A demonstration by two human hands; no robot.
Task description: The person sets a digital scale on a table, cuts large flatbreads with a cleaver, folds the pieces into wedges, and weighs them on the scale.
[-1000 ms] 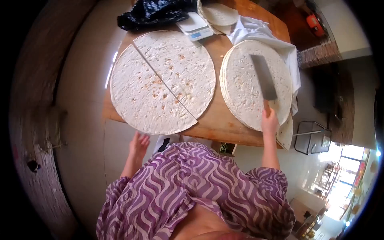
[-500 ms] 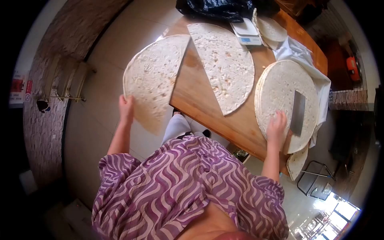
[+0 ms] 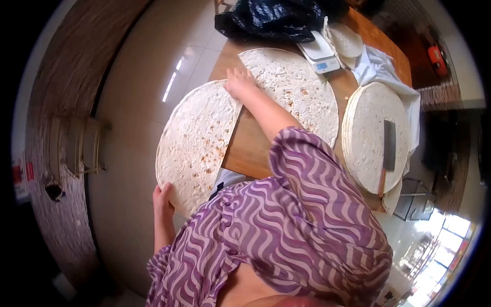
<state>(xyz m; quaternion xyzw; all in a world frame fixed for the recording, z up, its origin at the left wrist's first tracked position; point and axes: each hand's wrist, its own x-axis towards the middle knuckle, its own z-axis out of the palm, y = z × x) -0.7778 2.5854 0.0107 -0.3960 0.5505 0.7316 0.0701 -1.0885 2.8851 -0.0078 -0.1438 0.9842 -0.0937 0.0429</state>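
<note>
A half-round of thin flatbread point(image 3: 192, 138) hangs partly over the table's left edge. My left hand point(image 3: 163, 198) grips its lower rim, fingers closed on it. Reaching across my body, my right hand point(image 3: 240, 83) is at the top corner of the same half, fingers closed there, with the fingertips partly beyond the bread. The other half point(image 3: 291, 84) lies on the wooden table point(image 3: 248, 148), partly hidden behind my right arm. To the right, a wide blade point(image 3: 389, 146) with a wooden handle rests on a stack of whole round flatbreads point(image 3: 365, 130).
At the table's far side are a black plastic bag point(image 3: 273, 18) and a white scale point(image 3: 319, 51). Beyond the scale sit smaller bread pieces point(image 3: 345, 40), with a white cloth point(image 3: 378, 69) beside the stack. A metal-framed chair point(image 3: 414, 202) stands at the lower right.
The cut round has come apart, its left half drawn leftward in my left hand. My right hand has let go of the blade, left it on the stack, and crossed to the half's top corner.
</note>
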